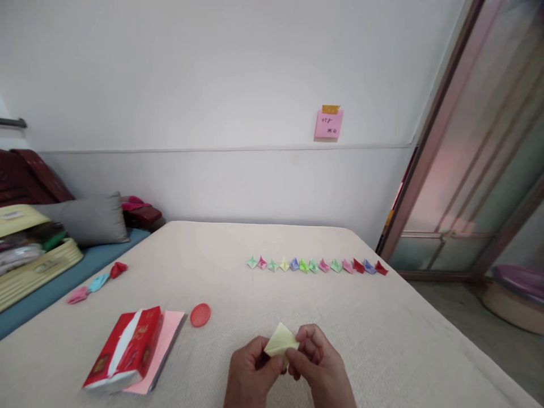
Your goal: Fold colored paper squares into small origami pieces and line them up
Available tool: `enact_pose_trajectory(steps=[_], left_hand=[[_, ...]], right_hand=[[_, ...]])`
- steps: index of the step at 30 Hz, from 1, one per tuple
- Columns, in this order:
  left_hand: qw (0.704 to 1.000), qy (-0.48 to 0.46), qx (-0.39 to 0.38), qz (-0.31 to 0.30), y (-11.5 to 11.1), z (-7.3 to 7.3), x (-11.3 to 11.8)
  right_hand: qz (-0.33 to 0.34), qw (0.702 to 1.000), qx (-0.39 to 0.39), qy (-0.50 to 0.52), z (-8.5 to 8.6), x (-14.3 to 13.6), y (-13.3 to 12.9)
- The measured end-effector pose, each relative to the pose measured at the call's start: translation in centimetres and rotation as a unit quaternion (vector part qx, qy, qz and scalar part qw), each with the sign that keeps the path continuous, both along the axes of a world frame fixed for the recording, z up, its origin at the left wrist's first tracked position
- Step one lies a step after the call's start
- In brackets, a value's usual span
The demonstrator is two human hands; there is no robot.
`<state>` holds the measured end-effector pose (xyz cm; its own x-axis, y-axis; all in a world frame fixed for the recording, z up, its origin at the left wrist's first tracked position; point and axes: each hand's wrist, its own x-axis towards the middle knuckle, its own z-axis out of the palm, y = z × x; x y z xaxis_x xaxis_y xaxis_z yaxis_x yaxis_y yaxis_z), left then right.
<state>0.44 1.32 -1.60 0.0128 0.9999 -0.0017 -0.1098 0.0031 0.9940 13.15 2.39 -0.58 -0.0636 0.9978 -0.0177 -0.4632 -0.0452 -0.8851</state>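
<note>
Between my two hands is a small pale yellow folded paper point(281, 340), its pointed corner turned up and away from me. My left hand point(254, 368) pinches its left side, with the thumb on the near face. On the other side, my right hand point(318, 362) grips the right edge between thumb and curled fingers. Fingers cover the lower part of the paper. Both hands are just above the near edge of the cloth-covered table point(221, 368). Farther off, a row of small folded paper pieces point(313, 266) in several colours stretches to the right.
On the left lie a red tissue pack point(127, 348), pink paper sheets point(164, 345) beneath it and a round red lid point(200, 315). Pink, blue and red folded papers point(98, 282) sit near the left edge. A pink note point(328, 124) is taped to the wall.
</note>
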Motion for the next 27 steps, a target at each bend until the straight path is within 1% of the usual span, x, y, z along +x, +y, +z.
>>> enact_pose_trajectory(steps=[2,7,10,14,18,22,27], left_hand=[[1.000,0.003,-0.002,-0.003,0.0,-0.2,0.0],[0.999,-0.026,-0.014,-0.021,0.2,-0.6,0.0],[0.999,-0.034,-0.018,-0.022,0.2,-0.6,0.0],[0.998,-0.050,-0.031,-0.022,0.0,0.1,-0.1],[0.998,-0.052,-0.036,-0.022,-0.1,0.9,0.0],[0.998,-0.041,-0.036,-0.025,-0.3,1.5,0.0],[0.999,-0.005,-0.035,-0.028,-0.6,2.2,-0.1]], right_hand=[[0.002,1.000,-0.004,-0.008,0.0,0.1,0.0],[0.014,1.000,-0.009,-0.019,0.3,0.7,0.0],[0.013,1.000,-0.006,-0.020,0.6,0.9,-0.1],[0.000,0.999,-0.001,-0.033,0.9,0.8,-0.4],[-0.001,1.000,-0.004,-0.024,1.1,0.3,-0.4],[0.003,1.000,0.001,-0.024,1.4,0.1,-0.4],[0.004,1.000,0.006,-0.022,1.6,0.2,-0.4]])
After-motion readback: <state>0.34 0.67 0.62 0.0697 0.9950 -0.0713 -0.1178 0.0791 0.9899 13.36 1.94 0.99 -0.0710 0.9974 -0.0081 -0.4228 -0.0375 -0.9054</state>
